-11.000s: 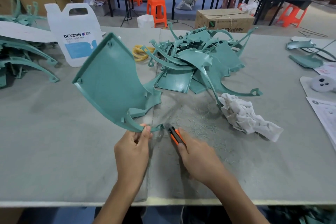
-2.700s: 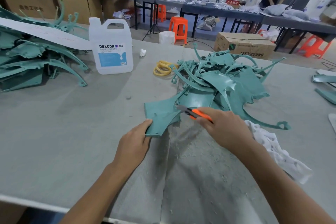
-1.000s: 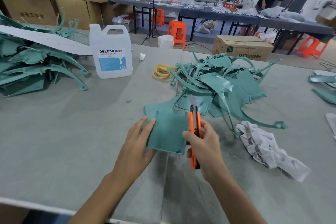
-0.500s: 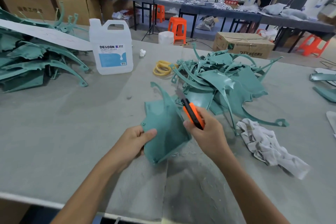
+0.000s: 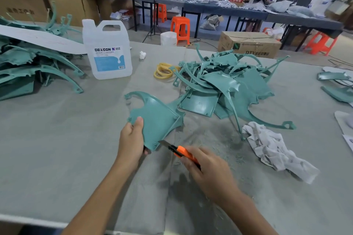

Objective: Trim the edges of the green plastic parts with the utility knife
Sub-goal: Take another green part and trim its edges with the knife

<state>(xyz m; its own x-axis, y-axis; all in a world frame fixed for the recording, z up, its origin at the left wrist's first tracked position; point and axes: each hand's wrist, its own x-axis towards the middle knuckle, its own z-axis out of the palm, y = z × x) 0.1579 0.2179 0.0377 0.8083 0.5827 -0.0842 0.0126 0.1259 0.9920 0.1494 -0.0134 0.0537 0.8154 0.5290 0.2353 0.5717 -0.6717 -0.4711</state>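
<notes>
Blade of utility knife (image 5: 180, 151), gripped in right hand (image 5: 210, 171), is held just beside near corner of green part (image 5: 158, 118). Part is pinched at left edge by left hand (image 5: 131, 142), over worktop (image 5: 57, 139); its right edge runs away from blade.

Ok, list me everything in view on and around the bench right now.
held green part: one, teal green, centre, in the left hand
utility knife: one, orange and black, blade out, tip by the held part's near corner
central pile of green parts: many, teal green, beyond the held part
left pile of green parts: many, teal green, far left
jug: one, white with blue label, between the piles
yellow rings: a few, yellow, left of the central pile
rag: one, white, right of the knife
shavings: scattered, pale, around the knife
table: one, grey
cardboard box: one, brown, floor beyond the table
left hand: grips the held part's left edge
right hand: holds the knife
</notes>
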